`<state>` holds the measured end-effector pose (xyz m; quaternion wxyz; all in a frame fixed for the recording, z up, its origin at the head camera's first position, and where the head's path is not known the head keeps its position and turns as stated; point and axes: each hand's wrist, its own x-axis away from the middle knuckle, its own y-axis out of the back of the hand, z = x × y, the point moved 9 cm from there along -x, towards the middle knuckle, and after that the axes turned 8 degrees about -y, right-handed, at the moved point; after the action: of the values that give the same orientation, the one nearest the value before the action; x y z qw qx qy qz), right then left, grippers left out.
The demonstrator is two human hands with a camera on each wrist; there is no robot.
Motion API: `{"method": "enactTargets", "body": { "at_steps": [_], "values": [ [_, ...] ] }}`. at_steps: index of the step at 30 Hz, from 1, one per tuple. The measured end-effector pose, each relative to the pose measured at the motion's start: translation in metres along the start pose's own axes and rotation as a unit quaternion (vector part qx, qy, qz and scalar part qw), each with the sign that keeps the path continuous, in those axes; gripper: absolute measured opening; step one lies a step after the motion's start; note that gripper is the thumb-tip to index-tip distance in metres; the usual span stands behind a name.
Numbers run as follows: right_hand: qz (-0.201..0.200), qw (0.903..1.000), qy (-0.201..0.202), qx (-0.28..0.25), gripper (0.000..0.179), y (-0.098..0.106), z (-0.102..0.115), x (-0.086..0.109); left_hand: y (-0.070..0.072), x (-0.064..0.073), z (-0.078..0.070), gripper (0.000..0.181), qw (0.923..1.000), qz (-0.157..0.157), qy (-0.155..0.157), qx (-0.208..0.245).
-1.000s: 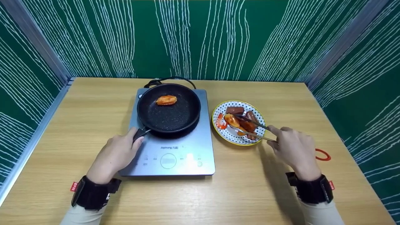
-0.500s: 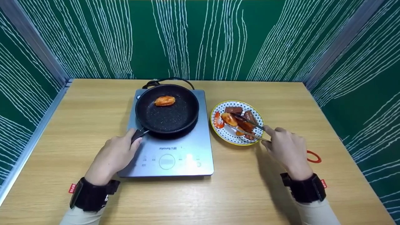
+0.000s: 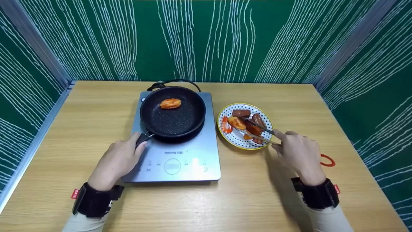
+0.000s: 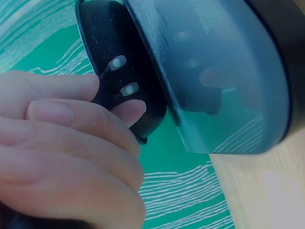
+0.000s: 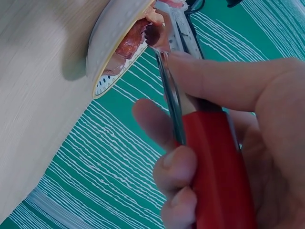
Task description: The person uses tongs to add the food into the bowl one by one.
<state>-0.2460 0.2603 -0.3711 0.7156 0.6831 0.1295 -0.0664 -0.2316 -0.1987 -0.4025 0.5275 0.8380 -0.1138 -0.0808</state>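
Observation:
My left hand [image 3: 120, 158] grips the black handle [image 3: 142, 139] of a frying pan [image 3: 172, 124]. One orange-brown glazed chicken wing [image 3: 170, 103] lies toward the back of the pan. My right hand [image 3: 299, 153] holds metal tongs [image 3: 265, 129] with red handles [image 5: 217, 167]. Over a dotted, yellow-rimmed plate [image 3: 231, 140], the tong tips straddle another glazed wing [image 3: 236, 123]. Dark brown meat pieces [image 3: 241, 113] and a red-and-white piece like a shrimp [image 3: 226, 125] share the plate. In the right wrist view, the tongs partly cover the food.
Beneath the pan is a silver induction cooker [image 3: 193, 148], its black cord [image 3: 185, 80] behind. The plate stands close to its right side. Green walls with white lines [image 3: 225, 42] enclose the wooden table [image 3: 206, 206]. A red tong-handle loop [image 3: 327, 160] shows beyond my right hand.
My right hand and the tongs shift slightly left, then a little back right, over the plate. The head view drifts a little. My left hand and the pan keep their place on the cooker.

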Motion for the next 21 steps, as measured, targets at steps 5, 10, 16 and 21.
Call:
{"method": "enactTargets", "body": {
  "at_steps": [5,10,16,21],
  "values": [
    [0.021,0.9997,-0.001,-0.010,0.038,-0.001,-0.003,-0.001,0.000,0.000,0.000,0.028,1.0000,0.004,0.003,0.002],
    [0.049,0.9983,-0.010,-0.030,0.034,-0.003,-0.007,-0.004,-0.001,0.000,0.001,0.029,0.9999,0.009,0.009,0.007],
    [0.049,0.9982,-0.004,-0.034,0.034,-0.005,-0.009,-0.005,-0.001,0.000,0.000,0.029,1.0000,0.004,0.004,0.003],
    [0.030,0.9993,0.006,-0.020,0.034,-0.001,-0.012,-0.005,0.000,0.000,-0.001,0.026,1.0000,-0.004,-0.003,0.000]
  ]
}}
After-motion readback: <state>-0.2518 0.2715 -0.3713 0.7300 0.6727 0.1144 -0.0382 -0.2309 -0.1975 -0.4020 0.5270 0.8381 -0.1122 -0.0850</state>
